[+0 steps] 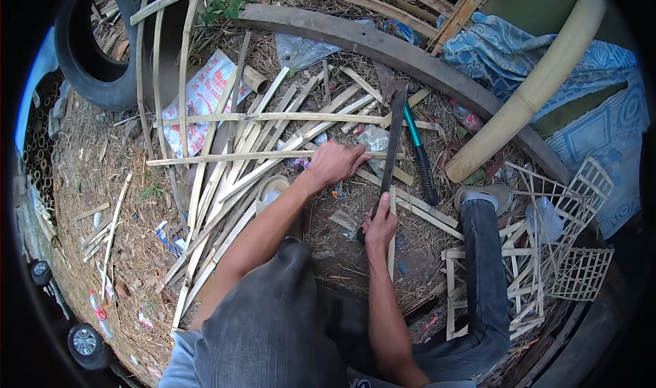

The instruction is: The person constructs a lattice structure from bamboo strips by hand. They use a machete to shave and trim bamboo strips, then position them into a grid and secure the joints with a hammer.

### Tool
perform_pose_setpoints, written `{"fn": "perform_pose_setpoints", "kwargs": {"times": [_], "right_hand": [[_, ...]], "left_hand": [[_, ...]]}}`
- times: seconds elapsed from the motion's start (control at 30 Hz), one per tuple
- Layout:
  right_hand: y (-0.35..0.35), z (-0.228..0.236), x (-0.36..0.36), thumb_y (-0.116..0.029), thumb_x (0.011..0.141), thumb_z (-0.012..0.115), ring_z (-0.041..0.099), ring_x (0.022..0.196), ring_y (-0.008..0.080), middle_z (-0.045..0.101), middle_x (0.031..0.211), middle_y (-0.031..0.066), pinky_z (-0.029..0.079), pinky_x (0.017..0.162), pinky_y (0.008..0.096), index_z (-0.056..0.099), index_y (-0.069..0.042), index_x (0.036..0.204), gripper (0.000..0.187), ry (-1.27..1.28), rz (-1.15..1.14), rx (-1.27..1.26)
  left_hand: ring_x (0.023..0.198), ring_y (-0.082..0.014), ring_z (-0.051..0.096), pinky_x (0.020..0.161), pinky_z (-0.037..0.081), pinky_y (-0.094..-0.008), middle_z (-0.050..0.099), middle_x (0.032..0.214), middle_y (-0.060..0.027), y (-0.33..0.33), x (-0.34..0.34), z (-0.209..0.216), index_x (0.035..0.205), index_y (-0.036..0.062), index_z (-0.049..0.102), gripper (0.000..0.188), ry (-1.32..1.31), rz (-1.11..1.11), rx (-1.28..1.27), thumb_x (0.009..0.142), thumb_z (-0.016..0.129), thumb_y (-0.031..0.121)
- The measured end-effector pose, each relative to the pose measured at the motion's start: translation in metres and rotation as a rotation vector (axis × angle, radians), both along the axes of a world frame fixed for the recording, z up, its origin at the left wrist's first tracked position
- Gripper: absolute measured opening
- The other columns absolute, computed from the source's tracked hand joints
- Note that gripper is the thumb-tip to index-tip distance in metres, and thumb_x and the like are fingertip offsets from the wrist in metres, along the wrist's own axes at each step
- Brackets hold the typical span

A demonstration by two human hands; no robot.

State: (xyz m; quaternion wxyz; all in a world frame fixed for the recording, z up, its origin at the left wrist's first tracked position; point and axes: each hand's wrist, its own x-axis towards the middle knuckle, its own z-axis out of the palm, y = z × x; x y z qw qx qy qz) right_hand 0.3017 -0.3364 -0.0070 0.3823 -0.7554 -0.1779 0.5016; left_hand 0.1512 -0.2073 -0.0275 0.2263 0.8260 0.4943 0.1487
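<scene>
My left hand (336, 162) is closed round a long, thin bamboo strip (232, 158) near its right end. The strip lies crosswise over a loose pile of split bamboo strips (236, 183). My right hand (380, 229) grips a machete (394, 132) by its handle, with the long dark blade pointing away from me. The blade crosses the strip's right end; whether they touch I cannot tell. Just right of the blade lies a tool with a green and black handle (420, 152), its head partly hidden. Another bamboo strip (301, 117) runs crosswise farther off.
A thick bamboo pole (529, 101) leans at the right, across a curved grey beam (328, 31). Bamboo lattice frames (581, 272) stand near my right leg. Tyres (102, 67) lie at the far left. Blue patterned cloth (509, 43) is at the far right. Litter dots the straw-covered ground.
</scene>
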Motion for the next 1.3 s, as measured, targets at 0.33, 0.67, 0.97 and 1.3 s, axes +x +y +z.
{"fn": "perform_pose_setpoints", "kwargs": {"times": [0.33, 0.67, 0.97, 1.3], "right_hand": [[0.028, 0.009, -0.001, -0.056, 0.102, 0.052, 0.045, 0.043, 0.0099, 0.049, 0.053, 0.0007, 0.034, 0.04, 0.0281, 0.054, -0.004, 0.067, 0.062, 0.005, 0.046, 0.001], [0.015, 0.006, -0.004, -0.052, 0.103, 0.052, 0.047, 0.041, 0.0108, 0.049, 0.052, 0.0015, 0.036, 0.039, 0.0278, 0.059, -0.001, 0.077, 0.058, -0.082, 0.166, 0.028], [0.041, 0.106, -0.002, -0.066, 0.102, 0.039, 0.036, 0.041, 0.0094, 0.038, 0.053, 0.0001, 0.029, 0.04, 0.0251, 0.046, -0.006, 0.071, 0.068, -0.108, 0.027, 0.354], [0.001, 0.018, 0.016, -0.06, 0.101, 0.049, 0.041, 0.04, 0.0123, 0.041, 0.049, -0.0006, 0.031, 0.039, 0.0305, 0.049, -0.006, 0.061, 0.067, -0.305, 0.234, -0.077]], "left_hand": [[0.053, -0.0321, 0.064, 0.045, 0.046, -0.0444, 0.067, 0.069, -0.0117, 0.023, -0.002, -0.005, 0.09, 0.0085, 0.062, 0.038, -0.062, 0.112, 0.212, 0.101, 0.054, 0.044], [0.057, -0.0324, 0.066, 0.048, 0.049, -0.0439, 0.07, 0.074, -0.0113, 0.022, -0.002, -0.016, 0.092, 0.008, 0.062, 0.036, -0.104, 0.121, 0.19, 0.102, 0.053, 0.041], [0.057, -0.0349, 0.065, 0.048, 0.046, -0.0469, 0.067, 0.067, -0.0124, 0.019, -0.01, -0.025, 0.095, 0.0095, 0.063, 0.036, -0.061, 0.151, 0.155, 0.101, 0.054, 0.044], [0.067, -0.0364, 0.068, 0.053, 0.049, -0.0476, 0.068, 0.073, -0.0158, 0.019, -0.004, -0.009, 0.094, 0.0063, 0.058, 0.03, -0.101, 0.089, 0.08, 0.102, 0.052, 0.035]]}}
